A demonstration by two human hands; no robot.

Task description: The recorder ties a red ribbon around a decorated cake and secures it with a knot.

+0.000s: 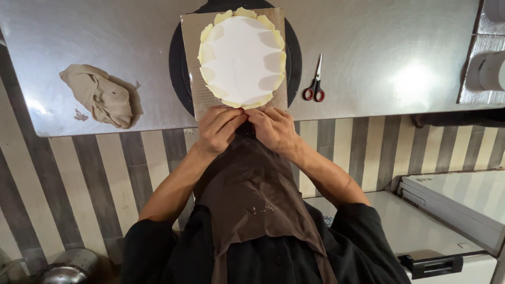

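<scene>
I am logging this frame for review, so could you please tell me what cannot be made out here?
Head view only:
- Near edge of the white paper disc: covered by the left hand and right hand; their grip there is unclear.
- Black round base: mostly hidden under the cardboard.
- Metal pot: cut off by the bottom edge.

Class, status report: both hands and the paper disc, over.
Left hand, right hand pinching near edge of white paper disc. Red-handled scissors lie clear.

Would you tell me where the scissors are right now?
In the head view, the red-handled scissors lie on the steel counter, just right of the cardboard sheet and beyond the right hand.
</scene>
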